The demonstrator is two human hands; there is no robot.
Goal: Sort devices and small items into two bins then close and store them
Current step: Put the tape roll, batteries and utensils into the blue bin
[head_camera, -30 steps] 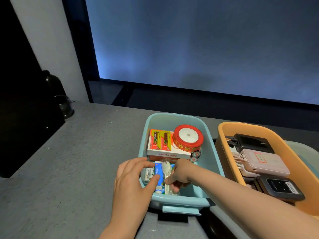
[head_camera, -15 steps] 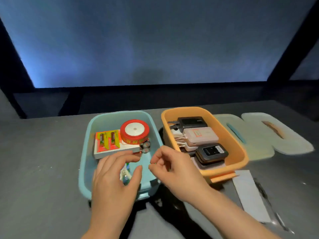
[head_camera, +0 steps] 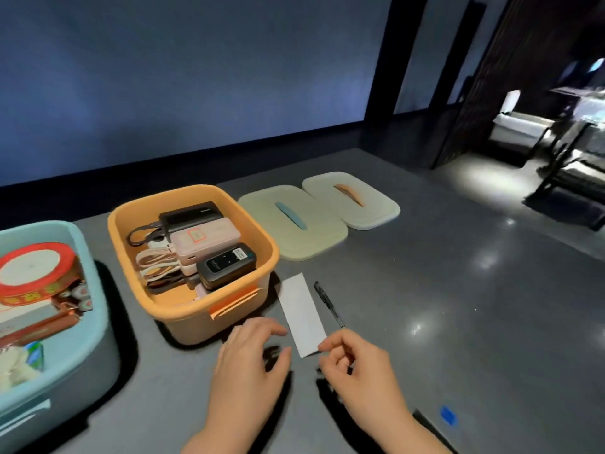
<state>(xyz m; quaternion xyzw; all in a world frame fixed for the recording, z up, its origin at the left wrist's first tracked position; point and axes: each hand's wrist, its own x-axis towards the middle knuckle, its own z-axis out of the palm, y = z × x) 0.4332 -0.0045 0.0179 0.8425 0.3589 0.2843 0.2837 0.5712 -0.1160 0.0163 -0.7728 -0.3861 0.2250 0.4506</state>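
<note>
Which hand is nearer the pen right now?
Right. The right hand is just below the pen, at the paper slip's corner; the left hand lies farther left.

Both hands have been withdrawn from the blue bin (head_camera: 65,348), where a second ago they were busy among the small items at its near end. The left hand (head_camera: 248,365) is now held over the counter (head_camera: 458,322) at about five o'clock of the orange bin (head_camera: 183,309), fingers relaxed, nothing held. The right hand (head_camera: 357,365) has been brought to the near end of the white paper slip (head_camera: 302,314), whose corner is pinched between thumb and forefinger. The view has been swung to the right, so that the blue bin is cut off at nine o'clock, while a black pen (head_camera: 329,304) and two lids (head_camera: 314,217) have been brought into sight.
</note>
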